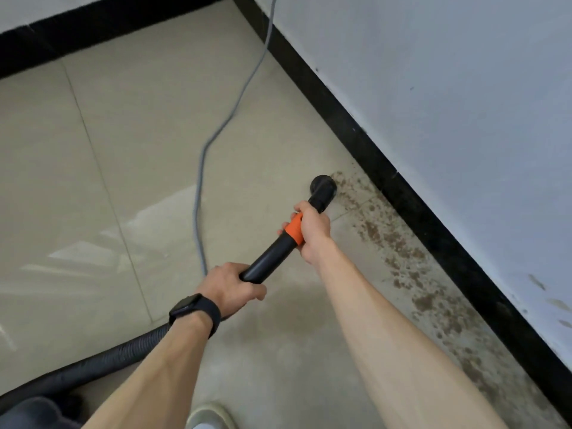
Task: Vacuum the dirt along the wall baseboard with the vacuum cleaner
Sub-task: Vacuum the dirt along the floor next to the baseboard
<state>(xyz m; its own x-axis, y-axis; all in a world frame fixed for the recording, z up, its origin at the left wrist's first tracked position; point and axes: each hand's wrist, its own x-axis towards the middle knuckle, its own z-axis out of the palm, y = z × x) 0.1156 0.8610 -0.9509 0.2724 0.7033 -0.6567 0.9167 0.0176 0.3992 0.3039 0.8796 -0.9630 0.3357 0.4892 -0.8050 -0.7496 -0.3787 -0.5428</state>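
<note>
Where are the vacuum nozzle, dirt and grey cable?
vacuum nozzle (322, 184): head view, round black tip.
dirt (371, 231): head view, dense brown patch mid-strip.
grey cable (198, 187): head view, its straight middle stretch.

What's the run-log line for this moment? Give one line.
left hand grips wand rear | right hand grips orange collar | nozzle at far end of dirt | dirt lies along baseboard

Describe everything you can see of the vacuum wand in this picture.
The vacuum wand is a black, rigid, plastic-looking tube with an orange collar. It slants down and away to a round black nozzle at the tiled floor, beside the brown dirt. The right hand grips it at the collar. The left hand grips its rear end, behind which a ribbed black hose trails.
</note>
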